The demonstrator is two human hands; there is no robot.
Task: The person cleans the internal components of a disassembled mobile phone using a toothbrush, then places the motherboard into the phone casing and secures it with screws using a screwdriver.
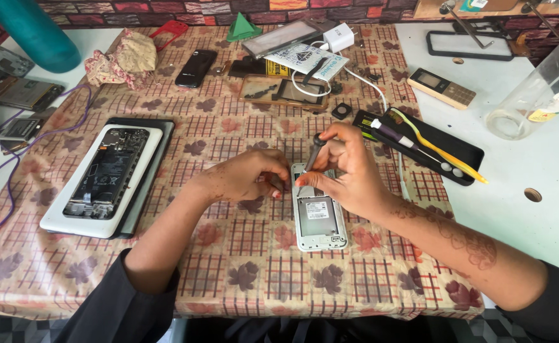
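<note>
Nearest us, our opened white phone (318, 219) lies lengthwise toward the worktop's (521, 165) far edge; left hand (244, 178) pinches its top corner, right hand (349, 174) grips a slim metal screwdriver (314, 152).

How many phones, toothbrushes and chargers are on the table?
Phones: 4 (open white phone, opened phone, black phone, gold keypad phone)
Toothbrushes: 2 (yellow, purple)
Chargers: 1 (white)
Total: 7
</note>
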